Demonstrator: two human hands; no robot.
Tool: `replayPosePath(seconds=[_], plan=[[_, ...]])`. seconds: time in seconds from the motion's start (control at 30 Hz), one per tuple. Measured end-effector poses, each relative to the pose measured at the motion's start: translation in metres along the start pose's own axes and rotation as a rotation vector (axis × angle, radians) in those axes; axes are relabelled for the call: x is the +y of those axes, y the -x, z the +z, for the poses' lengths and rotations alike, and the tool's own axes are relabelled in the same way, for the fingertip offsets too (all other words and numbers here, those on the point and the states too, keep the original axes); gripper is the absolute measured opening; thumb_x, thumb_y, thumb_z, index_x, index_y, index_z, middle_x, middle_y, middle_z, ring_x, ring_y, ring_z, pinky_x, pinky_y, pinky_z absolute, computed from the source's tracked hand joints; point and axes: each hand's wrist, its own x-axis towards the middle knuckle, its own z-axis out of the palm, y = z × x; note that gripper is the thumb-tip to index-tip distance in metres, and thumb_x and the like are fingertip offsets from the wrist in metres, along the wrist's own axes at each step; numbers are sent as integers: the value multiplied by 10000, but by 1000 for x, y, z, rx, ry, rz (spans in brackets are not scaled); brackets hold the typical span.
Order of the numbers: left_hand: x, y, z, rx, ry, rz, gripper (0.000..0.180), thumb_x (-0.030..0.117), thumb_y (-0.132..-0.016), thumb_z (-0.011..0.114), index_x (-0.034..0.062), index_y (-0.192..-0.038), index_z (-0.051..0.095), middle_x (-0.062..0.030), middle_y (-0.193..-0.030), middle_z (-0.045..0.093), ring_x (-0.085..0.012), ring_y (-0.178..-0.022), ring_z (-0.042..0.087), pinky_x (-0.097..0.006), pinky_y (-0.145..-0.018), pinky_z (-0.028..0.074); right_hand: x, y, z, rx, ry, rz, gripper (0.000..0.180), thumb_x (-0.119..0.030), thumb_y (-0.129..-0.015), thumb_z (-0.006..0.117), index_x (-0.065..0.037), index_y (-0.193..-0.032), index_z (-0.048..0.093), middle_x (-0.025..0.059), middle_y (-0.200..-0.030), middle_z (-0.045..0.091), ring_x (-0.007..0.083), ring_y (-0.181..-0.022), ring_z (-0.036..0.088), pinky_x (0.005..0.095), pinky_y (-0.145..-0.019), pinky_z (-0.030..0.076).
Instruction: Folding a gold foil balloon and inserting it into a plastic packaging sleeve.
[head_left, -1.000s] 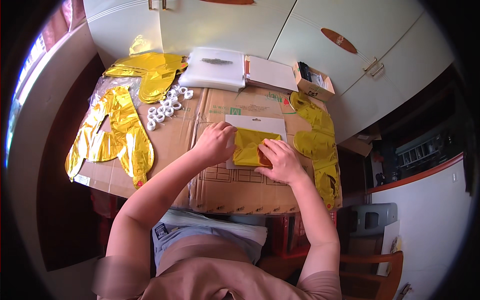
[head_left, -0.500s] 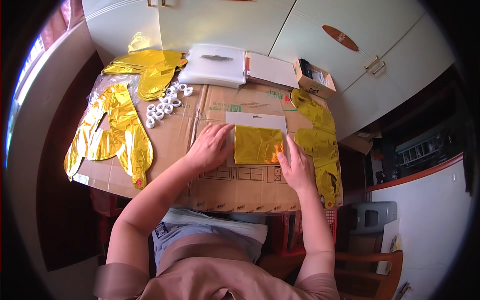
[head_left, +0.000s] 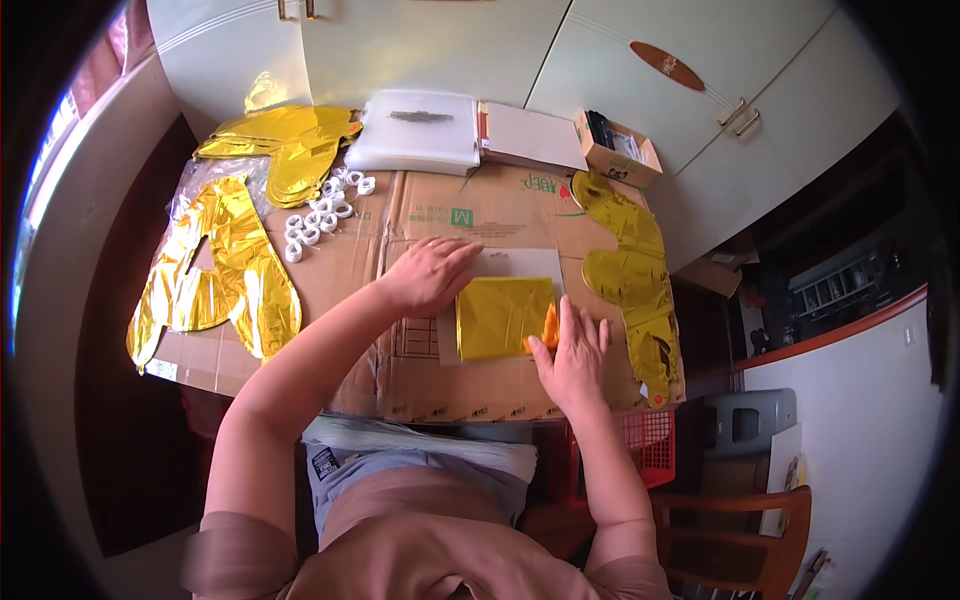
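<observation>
Mid-frame, the foil [head_left: 500, 320] lies folded on the card [head_left: 525, 263]. The left hand [head_left: 432, 277], loosely open, is near its upper left; the right hand [head_left: 575, 350], spread, its right edge. Light, even pressure should keep folds square.

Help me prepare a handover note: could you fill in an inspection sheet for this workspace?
Surface: printed cardboard under the work.
Job's things: folded gold foil on a white card.
Clutter: loose gold foil pieces left and right; small white rolls; translucent plastic stack, pale card stack and filled box at the back.
Grip: left hand palm-down by the foil's upper left corner; right hand at its right edge; firm hold not evident.
Cables: nothing seen.
Surroundings: pale cabinets behind; red crate and wooden chair right of the person.
</observation>
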Motion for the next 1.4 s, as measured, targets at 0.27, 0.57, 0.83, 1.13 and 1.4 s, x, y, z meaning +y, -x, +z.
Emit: replayPosePath(seconds=[0.27, 0.57, 0.83, 1.13, 1.4], plan=[[71, 80, -17, -15, -93, 21, 422, 260, -921, 645, 10, -1260, 620, -214, -1370, 565, -376, -1337, 497, -501, -1142, 362, -32, 89, -18, -72, 5, -11, 712, -481, -990, 546, -16, -1508, 396, 248, -1521, 435, 436, -1443, 357, 611, -1200, 172], [118, 130, -36, 336, 247, -167, 272, 48, -884, 651, 1, -1152, 647, -206, -1197, 626, -368, -1095, 619, -444, -968, 492, -36, 100, -11, 5, -57, 39, 650, -422, -1005, 544, -22, -1500, 414, 247, -1516, 440, 446, -1430, 368, 612, -1193, 189], [175, 206, 7, 242, 1387, -1189, 346, 345, -973, 684, 11, -1052, 641, -59, -936, 677, -166, -887, 658, -282, -794, 525, -43, 98, -8, 60, -74, -228, 579, -436, -989, 565, -93, -1454, 521, 238, -1507, 448, 438, -1404, 402, 618, -1168, 247], [168, 166, 17, 27, 1755, -1330, 315, 308, -990, 653, 24, -1126, 675, -163, -998, 745, -219, -832, 734, -342, -759, 593, -48, 100, -25, 65, -71, -432, 714, -523, -915, 642, -37, -1426, 530, 227, -1509, 446, 415, -1401, 410, 585, -1170, 276], [178, 165, 11, 44, 1681, -1265, 294, 317, -993, 656, 36, -1077, 681, -139, -945, 758, -192, -796, 732, -298, -735, 572, -55, 93, -12, 93, 70, -683, 410, -159, -945, 572, -7, -1324, 601, 240, -1286, 621, 376, -1180, 620, 465, -1008, 505]])
